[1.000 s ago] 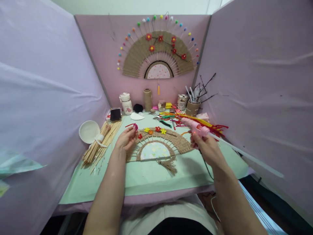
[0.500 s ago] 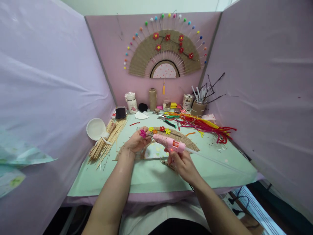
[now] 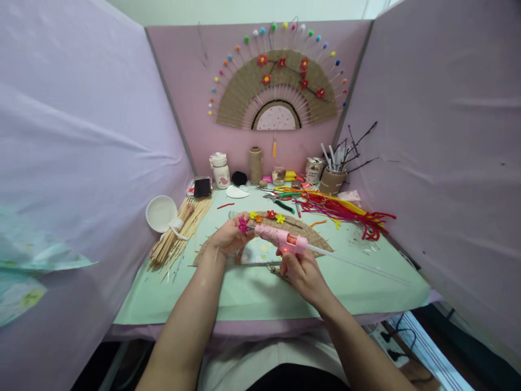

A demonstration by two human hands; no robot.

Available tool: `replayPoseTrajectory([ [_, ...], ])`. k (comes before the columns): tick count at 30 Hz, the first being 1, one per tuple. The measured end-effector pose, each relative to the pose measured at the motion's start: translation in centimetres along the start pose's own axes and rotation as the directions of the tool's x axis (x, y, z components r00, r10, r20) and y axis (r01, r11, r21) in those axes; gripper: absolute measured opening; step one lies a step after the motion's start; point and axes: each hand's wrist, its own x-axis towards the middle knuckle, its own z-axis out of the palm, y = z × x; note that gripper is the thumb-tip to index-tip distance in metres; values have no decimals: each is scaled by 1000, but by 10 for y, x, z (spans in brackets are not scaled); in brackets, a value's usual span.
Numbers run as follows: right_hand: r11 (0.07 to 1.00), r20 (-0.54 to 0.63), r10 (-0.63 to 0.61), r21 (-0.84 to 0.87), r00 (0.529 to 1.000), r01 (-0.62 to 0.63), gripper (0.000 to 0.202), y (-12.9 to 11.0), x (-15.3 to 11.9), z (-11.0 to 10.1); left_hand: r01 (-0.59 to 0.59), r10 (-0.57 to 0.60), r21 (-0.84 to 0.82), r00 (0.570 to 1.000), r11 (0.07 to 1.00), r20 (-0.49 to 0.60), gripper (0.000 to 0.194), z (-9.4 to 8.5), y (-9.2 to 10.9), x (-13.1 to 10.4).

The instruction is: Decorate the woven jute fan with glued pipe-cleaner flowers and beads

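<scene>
Between the fingertips of my left hand (image 3: 232,234) is a small magenta flower (image 3: 243,226). My right hand (image 3: 300,270) is wrapped round the handle of a pink glue gun (image 3: 280,238), whose nozzle points left and meets or nearly meets the flower. A long clear glue stick (image 3: 358,262) sticks out of the gun's back end. Beneath both hands a woven fan (image 3: 311,234) lies on the table, with yellow, red and orange flowers along its upper part. My left hand and the gun hide part of the fan.
Wooden sticks (image 3: 173,239) and a white paper dish (image 3: 161,213) lie at the left. Coloured pipe cleaners (image 3: 345,210) and pliers (image 3: 285,206) lie at the right. Along the back stand a white bottle (image 3: 220,171), twine roll (image 3: 255,165) and brown pot (image 3: 332,181). A finished fan (image 3: 236,98) hangs behind.
My left hand and the magenta flower have shifted slightly to the right, closer to the glue gun. The whole view has also shifted slightly. Both hands keep their holds.
</scene>
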Motion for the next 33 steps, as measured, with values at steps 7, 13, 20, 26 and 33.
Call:
replayPoseTrajectory([
  [7, 998, -11, 59, -10, 998, -59, 38, 4, 0, 2, 13, -13, 9, 1000, 1000, -24, 32, 0, -1, 0],
  [13, 998, -13, 59, -31, 998, -60, 37, 6, 0, 2, -6, 6, 5, 1000, 1000, -17, 31, -1, -1, 0],
  [20, 999, -29, 36, -38, 999, -37, 36, 3, 2, 2, 1, -1, 2, 1000, 1000, -30, 37, -2, -1, 2],
  [26, 998, -8, 59, -27, 998, -60, 33, -1, 2, 2, -20, 22, 25, 995, 999, -99, 41, -2, -1, 4],
  [33, 997, -120, 74, -6, 990, -76, 49, 9, 7, -21, -57, 304, 435, 797, 898, -522, 41, -33, 30, 27],
])
